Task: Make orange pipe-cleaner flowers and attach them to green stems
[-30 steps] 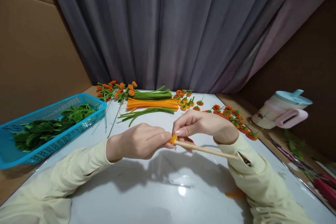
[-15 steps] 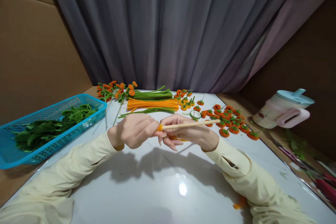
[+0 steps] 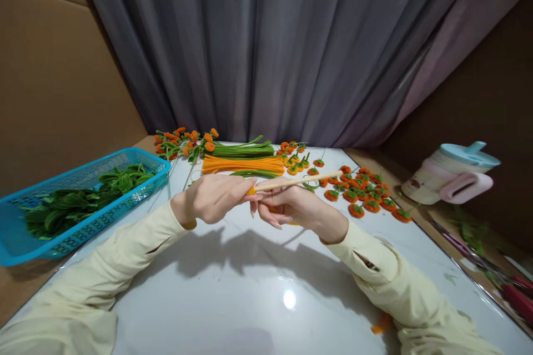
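Apparently coiling an orange chenille stem [image 3: 251, 191] around the end of a wooden stick [image 3: 300, 180], above the worktop [image 3: 233, 299]. Pinching the wrapped end in the left hand [image 3: 219, 198]; seemingly grasping the stem's loose length in the right hand [image 3: 293, 205]. Next, probably calling for steady tension.

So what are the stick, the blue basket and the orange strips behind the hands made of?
Stick: probably wood, pale tan, smooth and without much shine. Blue basket: most likely plastic, slightly shiny, with rows of neat holes. Orange strips: perhaps fuzzy pipe cleaners, since they look soft and matte, though their cores don't show.
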### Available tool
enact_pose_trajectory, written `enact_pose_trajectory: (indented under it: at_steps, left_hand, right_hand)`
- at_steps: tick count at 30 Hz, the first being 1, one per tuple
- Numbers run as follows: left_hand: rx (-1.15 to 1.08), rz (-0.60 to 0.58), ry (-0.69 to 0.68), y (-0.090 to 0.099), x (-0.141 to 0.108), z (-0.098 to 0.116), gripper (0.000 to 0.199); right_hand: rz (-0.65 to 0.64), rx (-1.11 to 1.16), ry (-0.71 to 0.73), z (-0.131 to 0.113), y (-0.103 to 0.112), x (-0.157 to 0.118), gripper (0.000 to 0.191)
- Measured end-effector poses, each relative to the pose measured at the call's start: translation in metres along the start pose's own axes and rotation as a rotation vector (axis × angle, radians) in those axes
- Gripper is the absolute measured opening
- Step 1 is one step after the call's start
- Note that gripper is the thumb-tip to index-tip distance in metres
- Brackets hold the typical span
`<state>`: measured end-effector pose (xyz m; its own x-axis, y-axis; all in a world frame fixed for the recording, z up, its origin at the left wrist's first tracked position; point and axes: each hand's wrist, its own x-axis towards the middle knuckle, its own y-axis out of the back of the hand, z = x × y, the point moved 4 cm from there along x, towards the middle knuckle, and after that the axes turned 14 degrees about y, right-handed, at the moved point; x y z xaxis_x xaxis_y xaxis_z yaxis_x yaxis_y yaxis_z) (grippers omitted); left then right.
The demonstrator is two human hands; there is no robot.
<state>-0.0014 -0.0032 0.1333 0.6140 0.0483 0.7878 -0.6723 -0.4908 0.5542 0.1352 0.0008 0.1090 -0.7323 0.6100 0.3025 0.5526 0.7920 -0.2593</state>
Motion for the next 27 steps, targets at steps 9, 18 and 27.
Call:
enact_pose_trajectory:
  at_steps: [9, 18, 27]
  left_hand:
    - [0.271, 0.151, 0.038, 0.001, 0.007, 0.002, 0.010]
    - [-0.286, -0.124, 0.383, -0.002, 0.023, 0.003, 0.034]
    - [-0.260, -0.117, 0.351, -0.003, 0.020, 0.002, 0.034]
  right_hand:
    - [0.134, -0.918, 0.215, -0.028, -0.014, -0.007, 0.023]
    - [-0.081, -2.262, 0.592, -0.051, -0.035, -0.024, 0.020]
    - [-0.069, -2.368, 0.529, -0.052, -0.029, -0.018, 0.021]
